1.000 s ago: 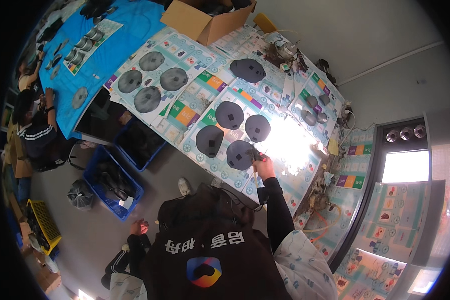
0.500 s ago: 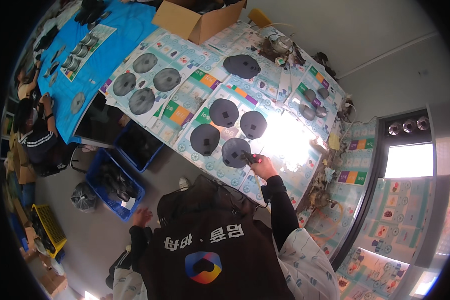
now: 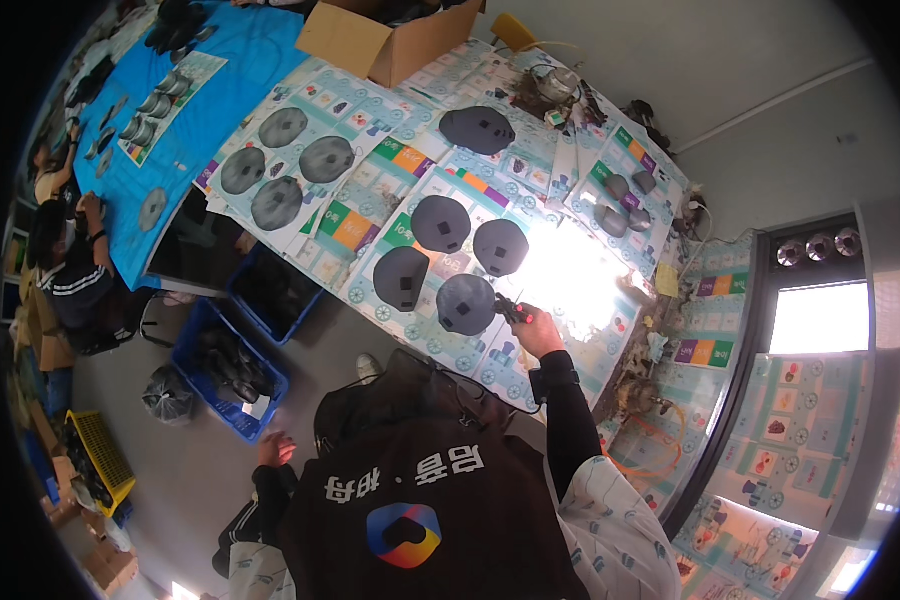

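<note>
My right hand (image 3: 538, 332) is closed around a dark hand tool (image 3: 510, 311) with red parts; I cannot make out its kind. The tool's tip is beside the nearest dark grey rounded disc (image 3: 465, 310), which bears a small square mark. Similar dark discs lie close by: one to the left (image 3: 401, 278), one behind (image 3: 440, 223), one to the right (image 3: 500, 247). My left hand (image 3: 275, 449) hangs low beside my body with nothing visible in it, its fingers loosely apart, near a blue crate (image 3: 255, 420).
Lighter grey discs (image 3: 276, 203) lie on a printed sheet to the left, and another dark disc (image 3: 477, 130) farther back. A cardboard box (image 3: 380, 45) stands at the far edge. Small grey pieces (image 3: 612, 220) lie at the right. A person (image 3: 70, 250) works at the blue-covered table (image 3: 210, 110).
My right hand and the tool have moved slightly right, off the nearest disc to its edge. My left hand has drawn slightly lower and its fingers look less stretched.
</note>
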A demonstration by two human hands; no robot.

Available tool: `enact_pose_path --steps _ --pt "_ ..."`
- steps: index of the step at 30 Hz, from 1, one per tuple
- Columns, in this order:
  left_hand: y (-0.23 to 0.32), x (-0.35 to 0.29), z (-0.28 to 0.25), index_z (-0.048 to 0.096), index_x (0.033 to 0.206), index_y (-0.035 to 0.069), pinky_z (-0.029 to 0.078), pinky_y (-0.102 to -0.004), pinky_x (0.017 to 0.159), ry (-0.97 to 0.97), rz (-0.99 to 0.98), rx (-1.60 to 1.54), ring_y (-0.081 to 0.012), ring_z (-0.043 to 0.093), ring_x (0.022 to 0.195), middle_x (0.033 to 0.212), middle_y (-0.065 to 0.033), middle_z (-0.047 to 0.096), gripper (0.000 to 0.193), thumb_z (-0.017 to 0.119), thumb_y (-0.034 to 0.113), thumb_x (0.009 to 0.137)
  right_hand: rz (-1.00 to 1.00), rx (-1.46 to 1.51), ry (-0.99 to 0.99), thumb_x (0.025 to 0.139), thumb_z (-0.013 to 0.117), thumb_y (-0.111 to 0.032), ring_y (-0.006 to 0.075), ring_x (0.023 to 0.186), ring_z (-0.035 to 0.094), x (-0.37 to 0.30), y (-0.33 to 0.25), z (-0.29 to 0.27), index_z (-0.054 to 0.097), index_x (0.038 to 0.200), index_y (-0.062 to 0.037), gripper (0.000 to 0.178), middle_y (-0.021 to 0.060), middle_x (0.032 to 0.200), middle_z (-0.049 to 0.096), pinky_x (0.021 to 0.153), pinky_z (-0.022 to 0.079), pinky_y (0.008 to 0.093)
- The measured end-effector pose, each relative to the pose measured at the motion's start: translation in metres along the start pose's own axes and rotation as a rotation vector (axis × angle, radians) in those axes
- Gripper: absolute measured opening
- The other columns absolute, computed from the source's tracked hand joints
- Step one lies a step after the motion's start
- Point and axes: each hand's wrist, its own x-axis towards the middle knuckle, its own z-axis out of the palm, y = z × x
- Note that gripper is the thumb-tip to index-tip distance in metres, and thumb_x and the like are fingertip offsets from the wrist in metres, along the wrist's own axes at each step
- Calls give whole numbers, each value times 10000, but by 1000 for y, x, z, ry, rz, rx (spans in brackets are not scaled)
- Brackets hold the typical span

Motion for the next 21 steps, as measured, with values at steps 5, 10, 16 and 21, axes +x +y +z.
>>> enact_pose_path --steps 5,10,16,21 --pt "8 8 -17 617 1275 97 516 -349 583 17 12 -15 -249 723 750 984 -118 733 328 576 274 1002 -47 26 120 842 616 -124 526 855 639 1 -4 -4 685 991 3 207 319 837 654 744 517 538" --pt "19 11 -22 605 1272 80 509 -339 571 82 52 -13 -237 707 722 955 -114 722 337 555 283 1008 69 -47 50 781 642 -105 474 856 674 -24 11 -4 696 1016 -8 260 269 855 689 769 528 500" --pt "22 7 -29 601 1256 71 507 -338 570 76 46 51 -238 696 712 946 -111 710 332 545 287 1009 171 219 63 784 668 -141 466 904 689 -31 23 8 716 1086 6 339 293 894 696 806 538 474" --pt "20 7 -28 595 1269 74 526 -357 636 -56 -15 -69 -235 699 765 939 -112 714 334 563 272 1002 152 168 -58 789 650 -136 468 909 688 -35 16 1 704 1065 15 319 304 883 682 799 536 485"
